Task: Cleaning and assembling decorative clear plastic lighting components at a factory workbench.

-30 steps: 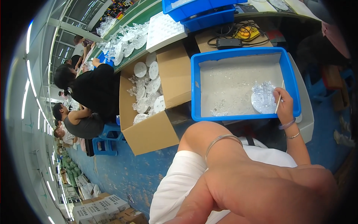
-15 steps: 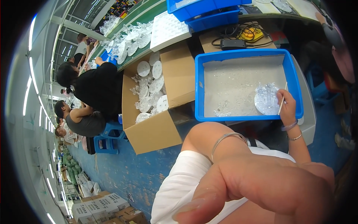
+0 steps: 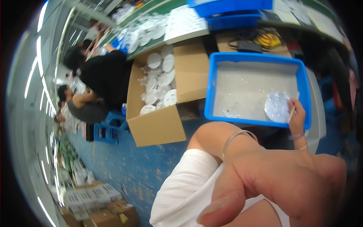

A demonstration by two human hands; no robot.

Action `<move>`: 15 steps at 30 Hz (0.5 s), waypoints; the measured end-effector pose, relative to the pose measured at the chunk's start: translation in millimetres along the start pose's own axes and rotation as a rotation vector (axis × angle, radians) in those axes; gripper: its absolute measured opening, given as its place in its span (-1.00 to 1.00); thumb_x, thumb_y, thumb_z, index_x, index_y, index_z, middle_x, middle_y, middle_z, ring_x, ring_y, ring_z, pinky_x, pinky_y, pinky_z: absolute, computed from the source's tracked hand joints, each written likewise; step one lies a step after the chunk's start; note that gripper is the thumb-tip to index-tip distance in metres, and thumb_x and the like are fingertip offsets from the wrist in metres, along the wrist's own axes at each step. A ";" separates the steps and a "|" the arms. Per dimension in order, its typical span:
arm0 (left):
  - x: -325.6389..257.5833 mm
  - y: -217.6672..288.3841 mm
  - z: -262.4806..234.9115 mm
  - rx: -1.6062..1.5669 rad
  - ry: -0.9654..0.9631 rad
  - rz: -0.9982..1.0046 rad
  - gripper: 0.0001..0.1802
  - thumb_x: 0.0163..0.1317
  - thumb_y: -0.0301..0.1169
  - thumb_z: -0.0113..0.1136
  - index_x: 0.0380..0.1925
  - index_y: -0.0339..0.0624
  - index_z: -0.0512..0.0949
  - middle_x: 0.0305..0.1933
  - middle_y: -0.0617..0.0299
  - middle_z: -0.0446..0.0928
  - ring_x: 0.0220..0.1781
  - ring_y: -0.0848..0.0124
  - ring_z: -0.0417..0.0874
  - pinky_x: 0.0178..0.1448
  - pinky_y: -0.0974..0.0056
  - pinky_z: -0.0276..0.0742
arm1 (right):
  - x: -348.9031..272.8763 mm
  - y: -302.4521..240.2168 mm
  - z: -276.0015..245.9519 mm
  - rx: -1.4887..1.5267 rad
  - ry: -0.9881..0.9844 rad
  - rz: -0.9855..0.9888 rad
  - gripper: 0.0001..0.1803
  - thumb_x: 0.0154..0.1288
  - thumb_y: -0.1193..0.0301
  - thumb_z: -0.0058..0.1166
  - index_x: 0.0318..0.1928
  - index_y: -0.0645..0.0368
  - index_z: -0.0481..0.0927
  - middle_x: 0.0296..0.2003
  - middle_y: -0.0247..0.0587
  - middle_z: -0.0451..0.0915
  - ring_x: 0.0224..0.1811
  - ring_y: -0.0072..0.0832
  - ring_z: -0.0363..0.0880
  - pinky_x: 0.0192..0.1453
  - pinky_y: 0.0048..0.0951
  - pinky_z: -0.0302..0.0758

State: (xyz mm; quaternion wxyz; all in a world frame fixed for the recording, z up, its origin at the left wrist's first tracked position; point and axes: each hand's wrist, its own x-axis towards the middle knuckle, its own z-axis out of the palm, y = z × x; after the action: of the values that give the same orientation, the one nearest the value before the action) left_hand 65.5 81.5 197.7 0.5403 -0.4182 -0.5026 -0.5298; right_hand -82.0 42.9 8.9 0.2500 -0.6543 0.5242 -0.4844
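Observation:
My right hand [image 3: 297, 112] is closed at the right end of a blue tray [image 3: 210, 90], pinching a thin white stick [image 3: 291, 113]. Its fingers are next to a clear, round plastic piece [image 3: 276, 107] with a flat disc base; blur hides whether they also grip its edge. Small clear bits [image 3: 231, 113] lie on the tray's grey-white bottom. Very close to the camera, my left hand [image 3: 280, 181] is raised, with a bangle on its wrist. Its thumb is stretched out and nothing shows in it; the other fingers are mostly hidden.
Left of the tray, an open cardboard box [image 3: 155, 126] holds several clear disc pieces. Behind are a green bench [image 3: 151, 45] with more pieces, stacked blue bins [image 3: 232, 20], a white foam block [image 3: 185, 24] and a black adapter with cables [image 3: 247, 46]. Co-workers [image 3: 102, 77] sit at left.
The whole view has shifted, so tray and box appear farther right, and the picture is blurrier. My right hand keeps the stick beside the disc piece; my left hand stays near the camera.

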 end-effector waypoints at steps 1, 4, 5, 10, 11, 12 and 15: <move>1.1 5.3 -0.3 0.055 -0.032 0.009 -0.26 0.11 0.25 -0.36 -0.35 -0.32 0.37 -0.38 0.09 0.41 -0.35 0.36 0.49 -0.17 0.36 0.37 | -4.1 7.3 1.6 0.049 -0.008 0.075 -0.83 0.21 0.41 0.00 -0.33 0.30 0.48 -0.53 -0.32 0.44 -0.54 -0.67 0.31 -0.51 -0.61 0.24; 14.8 21.3 -9.9 0.185 -0.124 0.050 -0.23 0.10 0.28 -0.38 -0.36 -0.32 0.37 -0.38 0.08 0.40 -0.35 0.36 0.49 -0.18 0.36 0.37 | -9.2 31.1 -10.9 -0.021 0.009 0.168 -0.83 0.23 0.39 -0.03 -0.29 0.27 0.48 -0.54 -0.40 0.39 -0.55 -0.71 0.27 -0.50 -0.69 0.20; 22.6 29.4 -10.5 0.232 -0.146 0.061 -0.22 0.10 0.29 -0.39 -0.37 -0.32 0.37 -0.38 0.08 0.40 -0.35 0.36 0.49 -0.18 0.37 0.37 | -10.9 36.4 -9.0 -0.103 0.050 0.184 -0.82 0.25 0.38 -0.05 -0.29 0.26 0.48 -0.56 -0.43 0.35 -0.55 -0.73 0.25 -0.50 -0.69 0.18; -9.7 65.7 6.4 0.519 0.402 -0.008 -0.30 0.21 0.19 -0.58 -0.17 -0.23 0.30 -0.22 0.13 0.40 -0.08 0.36 0.44 0.01 0.35 0.28 | -3.8 25.6 -7.8 0.136 -0.062 0.031 -0.80 0.29 0.36 -0.12 -0.28 0.26 0.45 -0.60 -0.47 0.25 -0.55 -0.76 0.14 -0.51 -0.71 0.09; -16.3 72.9 4.4 0.576 0.476 -0.019 -0.32 0.22 0.18 -0.56 -0.14 -0.19 0.31 -0.16 0.15 0.41 -0.04 0.37 0.43 0.03 0.36 0.27 | -4.7 19.3 -6.7 0.140 -0.061 0.076 -0.83 0.29 0.38 -0.11 -0.32 0.24 0.44 -0.61 -0.48 0.25 -0.57 -0.76 0.12 -0.53 -0.71 0.08; -23.3 80.3 4.0 0.583 0.473 -0.013 -0.32 0.22 0.18 -0.56 -0.14 -0.19 0.31 -0.16 0.15 0.41 -0.04 0.37 0.43 0.03 0.36 0.27 | -4.8 16.9 -5.9 0.142 -0.067 0.068 -0.83 0.29 0.38 -0.11 -0.32 0.24 0.44 -0.61 -0.48 0.25 -0.57 -0.76 0.12 -0.53 -0.71 0.08; -48.5 96.3 -6.6 0.529 0.657 -0.032 -0.38 0.26 0.11 -0.48 0.00 -0.13 0.32 0.08 0.00 0.34 0.16 0.31 0.32 0.22 0.21 0.19 | -3.9 18.8 -7.6 0.118 -0.068 0.056 -0.78 0.29 0.32 -0.11 -0.32 0.23 0.45 -0.60 -0.51 0.20 -0.55 -0.78 0.09 -0.52 -0.72 0.03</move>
State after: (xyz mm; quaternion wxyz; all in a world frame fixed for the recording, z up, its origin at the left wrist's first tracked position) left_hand 165.0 90.9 156.7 0.7522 -0.0660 -0.4290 -0.4959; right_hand -97.1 41.8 -5.2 0.3191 -0.6397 0.5041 -0.4846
